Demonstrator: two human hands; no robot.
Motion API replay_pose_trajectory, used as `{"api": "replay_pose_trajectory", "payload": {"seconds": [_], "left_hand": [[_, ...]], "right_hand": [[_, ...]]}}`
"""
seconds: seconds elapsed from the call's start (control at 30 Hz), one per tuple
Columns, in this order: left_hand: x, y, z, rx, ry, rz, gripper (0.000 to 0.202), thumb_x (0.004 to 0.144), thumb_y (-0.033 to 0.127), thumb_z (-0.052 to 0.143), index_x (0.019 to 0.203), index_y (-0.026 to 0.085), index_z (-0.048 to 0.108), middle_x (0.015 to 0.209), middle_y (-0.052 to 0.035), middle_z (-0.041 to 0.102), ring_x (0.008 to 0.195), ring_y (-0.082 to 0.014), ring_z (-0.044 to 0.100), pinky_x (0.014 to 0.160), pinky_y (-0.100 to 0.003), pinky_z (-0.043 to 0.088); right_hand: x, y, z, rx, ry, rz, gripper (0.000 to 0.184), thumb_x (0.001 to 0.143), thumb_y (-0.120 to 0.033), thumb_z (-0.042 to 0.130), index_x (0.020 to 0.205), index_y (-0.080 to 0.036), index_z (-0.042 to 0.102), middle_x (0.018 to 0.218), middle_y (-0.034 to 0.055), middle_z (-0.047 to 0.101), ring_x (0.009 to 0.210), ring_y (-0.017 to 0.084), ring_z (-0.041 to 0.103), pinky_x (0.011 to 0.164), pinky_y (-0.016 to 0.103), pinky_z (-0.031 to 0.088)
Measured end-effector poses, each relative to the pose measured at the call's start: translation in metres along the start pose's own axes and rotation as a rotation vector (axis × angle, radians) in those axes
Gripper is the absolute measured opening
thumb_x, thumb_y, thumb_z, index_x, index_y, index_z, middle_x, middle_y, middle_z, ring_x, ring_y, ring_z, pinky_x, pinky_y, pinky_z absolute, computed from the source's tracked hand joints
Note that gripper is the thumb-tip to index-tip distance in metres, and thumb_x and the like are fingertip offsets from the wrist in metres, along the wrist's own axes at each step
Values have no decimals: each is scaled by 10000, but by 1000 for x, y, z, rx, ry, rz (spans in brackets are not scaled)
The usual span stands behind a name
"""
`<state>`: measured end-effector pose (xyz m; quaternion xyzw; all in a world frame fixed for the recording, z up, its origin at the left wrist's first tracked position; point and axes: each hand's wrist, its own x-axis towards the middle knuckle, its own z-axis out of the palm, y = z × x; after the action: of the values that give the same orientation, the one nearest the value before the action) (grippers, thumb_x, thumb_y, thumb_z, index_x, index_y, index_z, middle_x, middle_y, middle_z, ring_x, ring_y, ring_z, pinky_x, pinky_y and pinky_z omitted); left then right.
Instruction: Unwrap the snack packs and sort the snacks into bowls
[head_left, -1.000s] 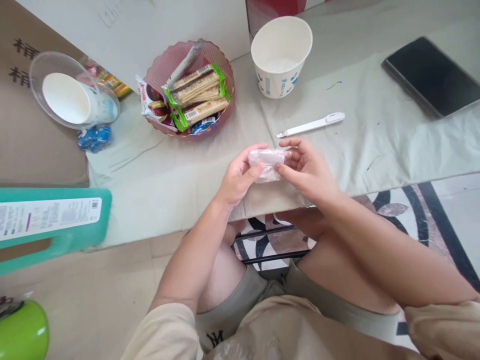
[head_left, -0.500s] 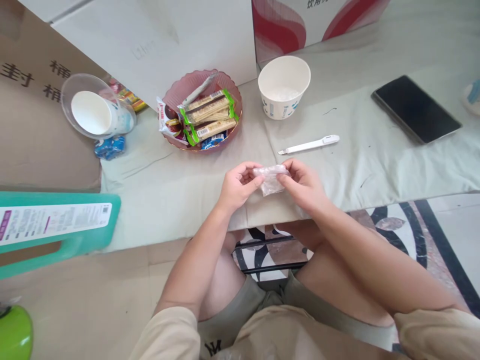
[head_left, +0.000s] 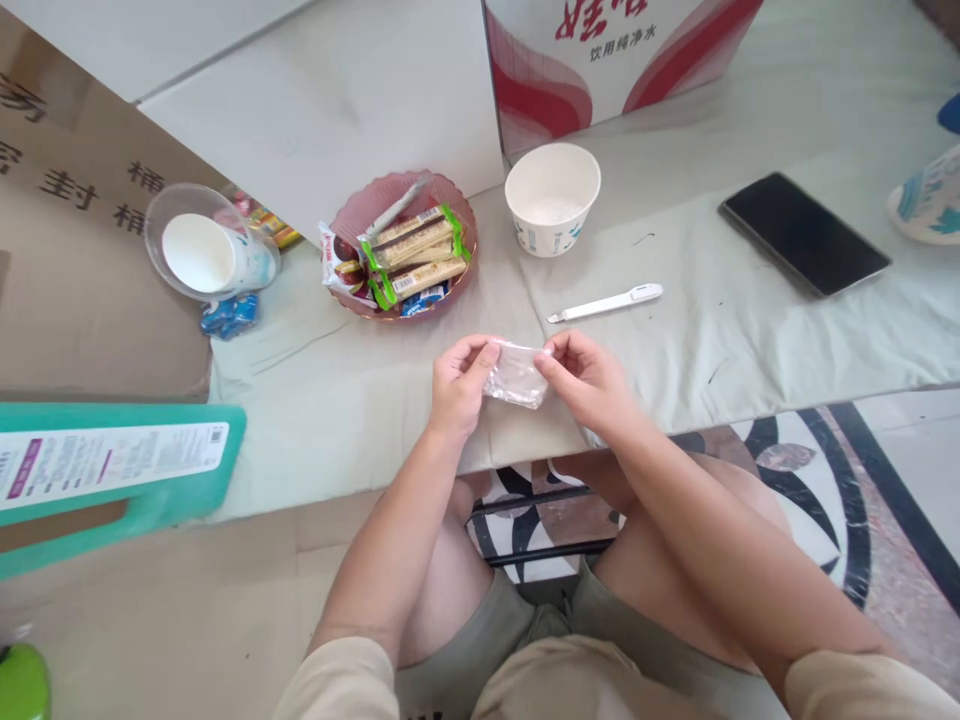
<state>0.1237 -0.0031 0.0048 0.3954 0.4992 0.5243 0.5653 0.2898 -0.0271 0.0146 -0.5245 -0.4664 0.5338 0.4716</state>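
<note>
Pinches one clear plastic piece [head_left: 516, 380] between left hand [head_left: 459, 382] and right hand [head_left: 589, 378]. Holds it near one white tool [head_left: 606, 303].

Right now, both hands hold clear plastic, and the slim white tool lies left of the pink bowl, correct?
No: the head view shows the slim white tool right of the pink bowl. The left hand and right hand do hold clear plastic.
</note>
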Motion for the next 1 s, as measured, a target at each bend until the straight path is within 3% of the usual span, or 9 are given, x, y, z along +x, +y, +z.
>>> {"api": "replay_pose_trajectory", "payload": {"seconds": [0.17,0.23,0.43,0.53,0.6,0.67,0.73,0.83,1.0], "left_hand": [[-2,1,-2,88,-166,-95,491,621,563,924,856,169,748,744,-11,714,637,-116,627,613,-227,523],[-1,1,-5,179,-156,-77,457,651,548,906,833,162,743,732,-14,705,635,-121,617,620,-240,522],[6,34,-5,522,88,338,278,763,407,812,687,199,645,677,16,577,638,-125,514,609,-269,428],[29,70,19,628,154,551,165,798,329,772,771,212,659,685,28,567,638,-129,491,618,-274,408],[58,94,44,726,70,787,118,781,242,761,780,205,649,701,33,564,660,-128,506,659,-270,430],[92,112,74,867,-72,837,163,763,140,757,749,205,608,711,32,526,703,-131,511,752,-282,465],[124,120,103,1005,-178,779,229,751,65,756,709,213,586,694,22,480,735,-151,510,857,-334,487],[158,114,137,1188,-253,521,372,587,-94,728,578,217,523,661,-3,436,884,-273,614,984,-458,475],[203,75,154,1232,-265,267,434,446,-163,659,420,198,419,627,2,397,1116,-423,637,1108,-575,386]], "right_hand": [[1,-1,1,9,18,-12,252,843,-446,645,798,-221,542,674,-36,549,605,104,484,588,273,358],[3,-2,-1,15,11,-16,235,838,-436,646,809,-220,556,681,-33,561,613,108,505,601,275,380],[9,-10,-16,62,96,-35,160,863,-362,594,787,-226,556,698,-25,577,639,120,538,645,288,428],[13,-12,-24,48,192,-57,205,877,-385,589,749,-228,557,682,-22,568,642,126,513,650,294,422],[16,-12,-27,45,239,-97,210,883,-382,585,742,-227,581,696,-15,588,675,133,529,685,300,435],[19,-11,-30,94,253,-146,190,888,-361,568,762,-227,614,706,-11,607,710,143,556,730,309,453],[21,-10,-32,169,252,-179,181,897,-350,549,793,-230,637,707,-9,615,731,151,574,759,316,466],[23,-10,-35,205,250,-177,194,910,-364,539,816,-233,647,718,-3,623,754,163,588,785,330,478],[22,-13,-42,154,279,-149,220,902,-382,531,760,-238,619,711,7,613,752,174,578,769,339,473]]}}
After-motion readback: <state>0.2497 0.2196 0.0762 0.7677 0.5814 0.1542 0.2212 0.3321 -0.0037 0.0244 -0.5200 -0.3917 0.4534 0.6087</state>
